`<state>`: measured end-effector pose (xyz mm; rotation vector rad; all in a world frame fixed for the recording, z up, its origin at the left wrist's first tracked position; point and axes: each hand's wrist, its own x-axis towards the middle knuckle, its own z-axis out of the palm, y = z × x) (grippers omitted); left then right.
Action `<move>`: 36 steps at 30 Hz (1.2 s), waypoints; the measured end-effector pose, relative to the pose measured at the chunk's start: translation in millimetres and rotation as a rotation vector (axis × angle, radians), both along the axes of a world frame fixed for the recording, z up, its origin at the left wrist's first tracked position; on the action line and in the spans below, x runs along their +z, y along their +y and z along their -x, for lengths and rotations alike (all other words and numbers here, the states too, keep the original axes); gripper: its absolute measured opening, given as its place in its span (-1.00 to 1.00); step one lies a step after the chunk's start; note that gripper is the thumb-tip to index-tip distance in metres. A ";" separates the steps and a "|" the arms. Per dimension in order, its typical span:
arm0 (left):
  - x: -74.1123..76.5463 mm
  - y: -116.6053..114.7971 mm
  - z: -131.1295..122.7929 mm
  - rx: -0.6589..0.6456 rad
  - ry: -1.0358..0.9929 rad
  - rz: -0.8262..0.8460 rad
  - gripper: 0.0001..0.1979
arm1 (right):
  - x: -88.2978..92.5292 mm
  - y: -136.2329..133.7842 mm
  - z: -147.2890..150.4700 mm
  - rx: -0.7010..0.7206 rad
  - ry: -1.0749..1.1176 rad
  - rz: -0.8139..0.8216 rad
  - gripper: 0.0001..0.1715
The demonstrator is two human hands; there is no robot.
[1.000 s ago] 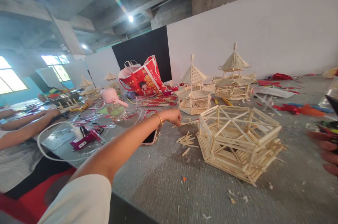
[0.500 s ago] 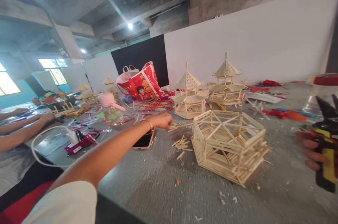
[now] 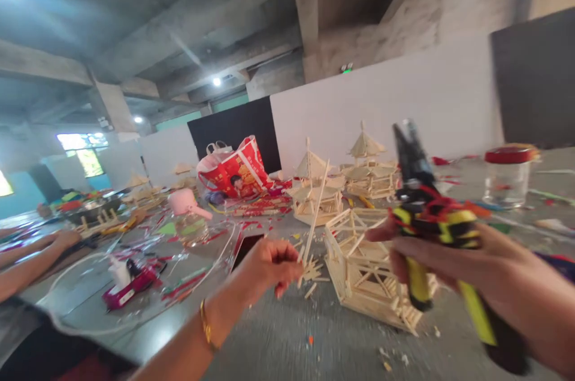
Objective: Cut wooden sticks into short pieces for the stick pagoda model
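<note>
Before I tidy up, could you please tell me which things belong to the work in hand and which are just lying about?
Apparently in use:
long stick, in the left hand
cutters, in the right hand
hexagonal stick frame
short sticks

Seemingly just lying about:
red bag
phone
pink-lidded bottle
red-lidded jar

Stick (image 3: pixel 317 210): pale, thin, straight, long; held low at the fingertips of the left hand (image 3: pixel 269 267), standing steeply, top leaning right; lower end partly lost among fingers and blur. Pliers (image 3: pixel 424 204): black jaws upward, slight lean left; yellow-and-black handles splayed downward, red winding about the pivot; gripped by the right hand (image 3: pixel 494 267), raised above table height. Jaw gap too blurred to judge. Frame (image 3: pixel 371 306): pale sticks, six-sided by its visible edges, open-walled, crossing bars on top, layered sticks at base; sits upright on the table between both hands, right portion hidden behind pliers and right hand.
</note>
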<state>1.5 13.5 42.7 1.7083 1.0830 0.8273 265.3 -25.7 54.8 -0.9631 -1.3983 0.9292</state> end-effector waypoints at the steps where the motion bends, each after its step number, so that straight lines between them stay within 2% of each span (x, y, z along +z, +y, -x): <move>1: -4.4 -1.9 -1.9 0.001 -0.040 0.024 -0.80 | 6.3 3.5 7.9 0.010 0.020 0.013 -0.53; 4: -16.5 -4.6 0.4 -0.005 -0.096 0.084 -0.80 | 17.2 16.9 27.5 -0.022 0.097 -0.008 -0.50; 7: -24.5 -9.4 5.8 0.010 -0.136 0.112 -0.78 | 15.4 24.9 40.5 -0.036 0.115 -0.015 -0.53; 12: -27.1 -24.6 1.9 0.020 -0.223 0.169 -0.77 | 7.4 22.5 67.0 0.115 0.157 0.076 -0.59; 17: -22.1 -33.8 -9.6 -0.028 -0.286 0.186 -0.78 | 12.3 24.0 90.8 0.247 0.242 0.104 -0.75; 20: -17.0 -37.0 -10.7 -0.026 -0.296 0.211 -0.80 | 16.0 27.2 93.3 0.208 0.295 0.080 -0.81; 24: -11.1 -41.2 -9.4 -0.009 -0.245 0.238 -0.79 | 15.9 28.4 86.7 0.136 0.256 0.046 -0.85; 29: -6.6 -40.9 -12.6 -0.067 -0.165 0.314 -0.76 | 11.3 27.9 76.7 0.167 0.231 -0.019 -0.87; 36: -3.7 -37.3 -16.2 -0.081 -0.167 0.318 -0.75 | 14.0 27.4 72.8 0.156 0.271 0.022 -0.83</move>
